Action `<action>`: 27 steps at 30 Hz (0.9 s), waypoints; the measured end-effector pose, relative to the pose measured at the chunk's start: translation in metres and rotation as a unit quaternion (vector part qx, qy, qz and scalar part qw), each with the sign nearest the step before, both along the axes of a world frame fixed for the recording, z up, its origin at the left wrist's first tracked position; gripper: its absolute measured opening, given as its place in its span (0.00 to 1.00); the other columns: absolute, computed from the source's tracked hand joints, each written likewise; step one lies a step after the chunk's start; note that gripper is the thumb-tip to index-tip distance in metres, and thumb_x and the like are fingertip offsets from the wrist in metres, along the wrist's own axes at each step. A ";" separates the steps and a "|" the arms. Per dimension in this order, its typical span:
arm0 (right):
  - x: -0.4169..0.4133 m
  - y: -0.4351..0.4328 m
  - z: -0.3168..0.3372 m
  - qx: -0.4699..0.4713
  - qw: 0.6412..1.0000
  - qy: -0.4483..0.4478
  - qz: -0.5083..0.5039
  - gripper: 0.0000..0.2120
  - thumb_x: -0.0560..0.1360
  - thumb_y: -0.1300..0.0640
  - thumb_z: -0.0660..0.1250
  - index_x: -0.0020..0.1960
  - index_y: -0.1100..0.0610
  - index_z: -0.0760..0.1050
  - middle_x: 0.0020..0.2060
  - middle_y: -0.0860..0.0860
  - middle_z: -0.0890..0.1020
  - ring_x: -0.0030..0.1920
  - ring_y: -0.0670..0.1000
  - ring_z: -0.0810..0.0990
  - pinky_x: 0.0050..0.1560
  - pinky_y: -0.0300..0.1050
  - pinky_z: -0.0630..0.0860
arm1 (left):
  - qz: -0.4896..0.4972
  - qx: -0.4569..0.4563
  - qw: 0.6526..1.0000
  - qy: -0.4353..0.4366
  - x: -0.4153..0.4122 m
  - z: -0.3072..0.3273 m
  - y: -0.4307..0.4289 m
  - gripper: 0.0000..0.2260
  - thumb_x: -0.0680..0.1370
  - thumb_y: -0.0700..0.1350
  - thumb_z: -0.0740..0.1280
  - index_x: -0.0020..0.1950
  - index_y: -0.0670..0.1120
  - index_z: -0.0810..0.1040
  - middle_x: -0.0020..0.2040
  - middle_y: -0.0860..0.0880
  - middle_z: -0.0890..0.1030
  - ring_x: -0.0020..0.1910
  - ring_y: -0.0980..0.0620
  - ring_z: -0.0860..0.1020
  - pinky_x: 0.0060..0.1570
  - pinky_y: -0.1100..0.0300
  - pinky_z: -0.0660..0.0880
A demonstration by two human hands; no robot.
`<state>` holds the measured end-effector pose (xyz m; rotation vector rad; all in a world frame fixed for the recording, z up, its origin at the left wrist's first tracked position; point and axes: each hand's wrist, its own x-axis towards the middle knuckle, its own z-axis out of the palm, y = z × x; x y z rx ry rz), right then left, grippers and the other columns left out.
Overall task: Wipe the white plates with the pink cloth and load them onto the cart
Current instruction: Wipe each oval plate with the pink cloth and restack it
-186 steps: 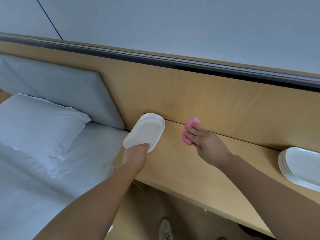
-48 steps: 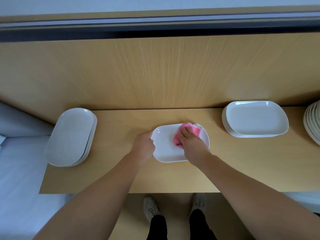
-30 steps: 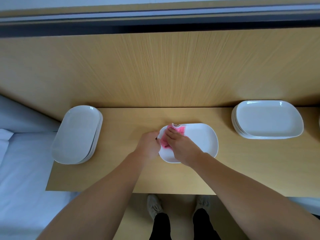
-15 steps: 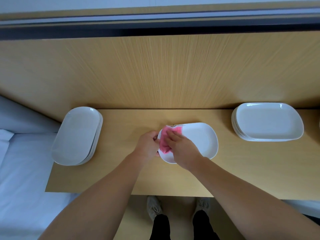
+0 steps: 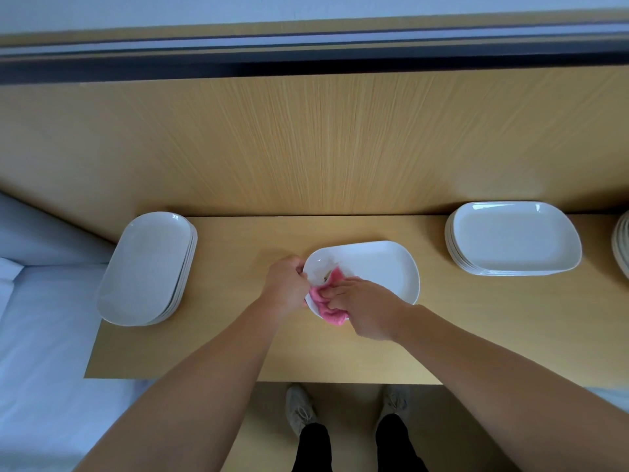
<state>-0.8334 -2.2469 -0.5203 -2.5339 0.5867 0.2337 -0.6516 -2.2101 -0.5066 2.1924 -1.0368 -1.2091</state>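
Note:
A white oblong plate (image 5: pixel 377 267) lies on the wooden shelf (image 5: pixel 238 352) in front of me. My left hand (image 5: pixel 286 284) grips the plate's left rim. My right hand (image 5: pixel 364 304) presses the pink cloth (image 5: pixel 328 303) onto the plate's near left part, fingers laid over the cloth. A stack of white oval plates (image 5: pixel 146 267) sits at the shelf's left end. A stack of white rectangular plates (image 5: pixel 514 240) sits to the right. No cart is in view.
A further plate stack (image 5: pixel 622 247) shows at the right edge. A wooden wall panel (image 5: pixel 306 148) rises behind the shelf. A bed with white sheets (image 5: pixel 41 352) lies to the left. My feet (image 5: pixel 299 403) stand on the floor under the shelf's front edge.
My right hand has dragged the pink cloth from the plate's far left corner toward its near left edge. My left hand keeps hold of the rim.

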 end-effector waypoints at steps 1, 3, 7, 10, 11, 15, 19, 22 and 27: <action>0.000 0.001 0.003 0.005 1.000 0.002 -0.008 0.14 0.74 0.64 0.60 0.57 0.54 0.77 0.67 0.43 0.74 0.72 0.46 0.65 0.73 0.43 0.57 | -0.019 -0.004 1.000 -0.023 -0.001 0.000 0.000 0.10 0.76 0.35 0.58 0.51 0.43 0.77 0.47 0.43 0.80 0.44 0.42 0.81 0.43 0.49 0.81; 0.001 0.004 0.008 0.009 1.000 0.001 -0.013 0.17 0.77 0.56 0.58 0.64 0.52 0.74 0.68 0.43 0.72 0.72 0.46 0.63 0.74 0.44 0.55 | -0.055 -0.013 0.996 -0.063 -0.003 0.002 0.001 0.13 0.77 0.35 0.58 0.57 0.44 0.76 0.49 0.43 0.80 0.46 0.43 0.78 0.43 0.57 0.75; -0.001 0.012 0.011 -0.011 1.000 -0.002 -0.005 0.22 0.78 0.50 0.59 0.71 0.51 0.70 0.72 0.45 0.67 0.75 0.47 0.59 0.76 0.49 0.53 | -0.076 -0.017 0.995 -0.068 -0.006 0.002 0.003 0.14 0.75 0.36 0.61 0.60 0.46 0.77 0.48 0.46 0.81 0.44 0.47 0.77 0.41 0.61 0.70; -0.004 0.013 0.011 0.001 1.000 -0.011 -0.011 0.19 0.80 0.53 0.59 0.70 0.52 0.72 0.73 0.46 0.67 0.76 0.48 0.58 0.76 0.48 0.52 | -0.057 -0.009 0.996 -0.066 -0.008 0.001 0.002 0.15 0.74 0.34 0.62 0.57 0.46 0.79 0.46 0.49 0.81 0.45 0.49 0.77 0.42 0.61 0.71; -0.005 0.012 0.012 0.005 1.000 -0.010 -0.015 0.18 0.81 0.54 0.58 0.70 0.52 0.72 0.73 0.47 0.67 0.76 0.48 0.58 0.76 0.46 0.51 | -0.050 -0.011 0.996 -0.069 -0.008 0.001 0.000 0.15 0.74 0.34 0.62 0.57 0.45 0.79 0.46 0.49 0.81 0.45 0.48 0.78 0.43 0.60 0.72; -0.028 0.009 0.015 0.017 0.999 -0.001 -0.042 0.19 0.81 0.58 0.57 0.70 0.51 0.72 0.74 0.44 0.67 0.76 0.47 0.58 0.75 0.38 0.45 | -0.026 -0.015 0.998 -0.063 -0.009 0.000 0.000 0.14 0.75 0.34 0.62 0.58 0.46 0.79 0.47 0.50 0.81 0.45 0.48 0.78 0.43 0.59 0.75; -0.066 0.001 0.021 0.005 0.996 0.050 -0.073 0.21 0.83 0.56 0.54 0.74 0.48 0.66 0.74 0.42 0.65 0.76 0.43 0.56 0.72 0.33 0.41 | -0.020 -0.024 0.997 -0.064 -0.010 0.001 0.000 0.15 0.76 0.35 0.61 0.58 0.47 0.79 0.44 0.52 0.79 0.44 0.47 0.79 0.45 0.55 0.78; -0.086 -0.007 0.029 -0.025 0.993 0.102 -0.051 0.19 0.82 0.57 0.54 0.70 0.46 0.72 0.73 0.41 0.66 0.75 0.42 0.57 0.74 0.36 0.47 | -0.015 -0.024 0.998 -0.060 -0.010 0.000 0.001 0.16 0.75 0.35 0.61 0.57 0.47 0.79 0.43 0.52 0.79 0.44 0.46 0.80 0.46 0.50 0.80; -0.088 -0.011 0.029 -0.064 0.981 0.178 -0.035 0.13 0.76 0.62 0.57 0.55 0.48 0.72 0.60 0.45 0.75 0.66 0.49 0.71 0.64 0.47 0.69 | -0.025 -0.023 0.997 -0.076 -0.010 -0.001 0.000 0.16 0.75 0.35 0.61 0.60 0.47 0.79 0.48 0.49 0.81 0.46 0.46 0.80 0.47 0.52 0.79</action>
